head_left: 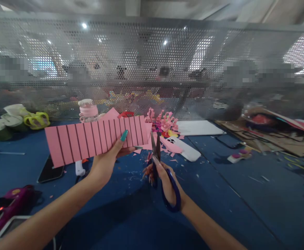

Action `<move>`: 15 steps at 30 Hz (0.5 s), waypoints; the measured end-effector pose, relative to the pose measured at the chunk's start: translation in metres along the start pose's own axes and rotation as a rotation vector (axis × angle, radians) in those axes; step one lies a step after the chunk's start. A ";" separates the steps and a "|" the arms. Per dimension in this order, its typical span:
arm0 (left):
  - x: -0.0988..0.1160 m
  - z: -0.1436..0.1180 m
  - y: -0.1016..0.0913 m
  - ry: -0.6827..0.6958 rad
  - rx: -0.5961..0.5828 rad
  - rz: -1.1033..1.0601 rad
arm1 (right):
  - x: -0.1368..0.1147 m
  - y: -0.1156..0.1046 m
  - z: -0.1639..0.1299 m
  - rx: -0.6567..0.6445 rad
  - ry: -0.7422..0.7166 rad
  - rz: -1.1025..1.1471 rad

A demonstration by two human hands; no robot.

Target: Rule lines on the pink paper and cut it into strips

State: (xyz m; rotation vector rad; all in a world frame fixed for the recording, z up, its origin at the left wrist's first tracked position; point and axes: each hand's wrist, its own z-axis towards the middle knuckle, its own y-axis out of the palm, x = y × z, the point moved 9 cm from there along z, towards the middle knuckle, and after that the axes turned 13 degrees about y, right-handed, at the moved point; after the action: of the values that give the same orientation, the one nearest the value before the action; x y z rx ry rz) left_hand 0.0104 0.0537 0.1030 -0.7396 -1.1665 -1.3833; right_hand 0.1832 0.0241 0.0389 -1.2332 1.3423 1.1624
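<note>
Scissors (158, 163) gripped in the right hand (167, 184), blades up near the strip's right end. Left hand (107, 161) pinches the pink slit paper strip (97, 139) above the bench (219, 180); looks light and floppy, so best held by the uncut bottom edge.

head camera looks forward and down, close over the blue table (219, 194).

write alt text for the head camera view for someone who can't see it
The left hand holds up a pink paper sheet ruled with dark lines, while the right hand holds blue-handled scissors at its right edge. Below lies a blue table strewn with paper scraps, with a white phone, pink paper flowers and a pink bottle before a perforated metal screen.
</note>
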 end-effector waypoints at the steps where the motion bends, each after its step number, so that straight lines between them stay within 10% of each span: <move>1: 0.001 0.000 0.000 0.008 -0.004 0.003 | -0.003 0.001 -0.002 -0.004 -0.039 -0.036; 15: -0.003 -0.013 0.008 -0.113 -0.002 -0.044 | -0.020 0.014 -0.022 -0.031 -0.287 -0.250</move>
State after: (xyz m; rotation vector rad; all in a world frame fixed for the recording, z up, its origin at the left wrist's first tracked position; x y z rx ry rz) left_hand 0.0213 0.0434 0.0979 -0.8064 -1.2759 -1.3941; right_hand 0.1689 0.0051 0.0618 -1.1670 0.9327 1.1346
